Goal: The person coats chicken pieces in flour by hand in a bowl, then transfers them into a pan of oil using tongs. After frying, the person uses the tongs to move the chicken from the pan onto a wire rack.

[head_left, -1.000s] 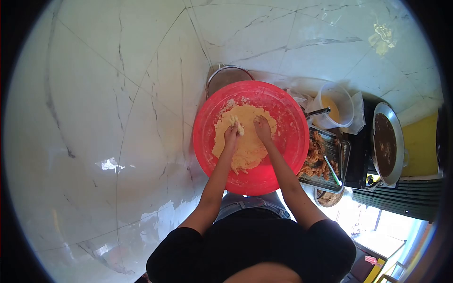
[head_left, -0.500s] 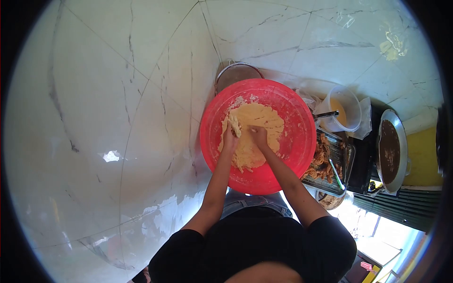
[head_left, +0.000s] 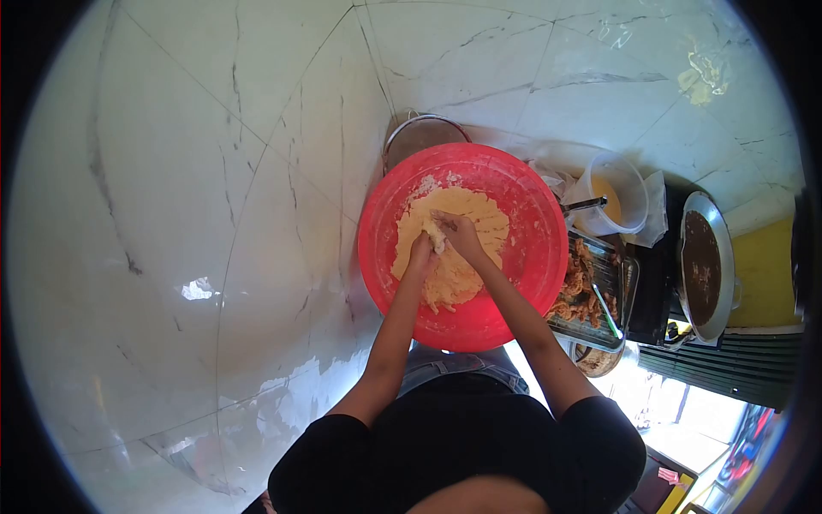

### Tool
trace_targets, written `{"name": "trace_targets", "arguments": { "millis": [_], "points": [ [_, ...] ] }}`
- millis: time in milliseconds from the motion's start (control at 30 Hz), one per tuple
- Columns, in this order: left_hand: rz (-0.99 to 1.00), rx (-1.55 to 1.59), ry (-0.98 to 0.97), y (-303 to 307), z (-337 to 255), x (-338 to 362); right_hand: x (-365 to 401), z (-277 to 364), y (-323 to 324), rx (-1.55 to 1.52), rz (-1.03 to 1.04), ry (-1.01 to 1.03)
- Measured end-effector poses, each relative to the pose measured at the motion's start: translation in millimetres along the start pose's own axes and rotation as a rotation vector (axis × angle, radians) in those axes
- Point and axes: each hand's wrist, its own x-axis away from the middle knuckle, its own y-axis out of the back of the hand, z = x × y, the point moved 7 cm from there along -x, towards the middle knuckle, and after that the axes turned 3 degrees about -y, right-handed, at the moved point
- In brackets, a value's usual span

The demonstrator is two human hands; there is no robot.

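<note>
A wide red basin (head_left: 538, 206) holds a bed of pale yellow flour (head_left: 479, 206) with a crumbly surface. Over its middle, my left hand (head_left: 421, 253) is closed around a long, flour-coated piece of food (head_left: 437, 235); the coating hides its exact kind. My right hand (head_left: 461, 236) reaches in from the other side, its fingers bent over the upper part of the same piece. Both hands meet just above the flour.
Right of the basin, a tray (head_left: 629, 295) holds brown fried pieces (head_left: 582, 287) and tongs (head_left: 608, 310). Behind it stands a clear tub (head_left: 629, 193) of yellowish liquid. A wide pan (head_left: 726, 257) of dark oil sits farther right. A tiled wall (head_left: 171, 214) borders the left.
My right hand has moved up and left from the flour onto the coated piece. My left hand has shifted slightly right and down, bringing the piece toward it.
</note>
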Motion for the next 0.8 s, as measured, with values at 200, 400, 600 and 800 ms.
{"name": "trace_targets", "arguments": {
  "millis": [200,400,600,800],
  "points": [
    [0.022,-0.142,0.057,-18.9,-9.8,12.3,-10.8,16.0,11.4,0.043,-0.032,0.089],
    [0.031,-0.026,0.125,-32.6,-9.8,18.8,-13.5,31.7,17.2,0.360,-0.201,0.329],
    [0.177,-0.208,0.227,-43.2,-9.6,28.9,-14.7,-26.0,17.2,0.062,0.015,-0.105],
    [0.062,-0.591,-0.042,-39.0,-22.2,18.9,-3.5,-29.9,34.8,-0.045,-0.043,-0.287]
  ]
}}
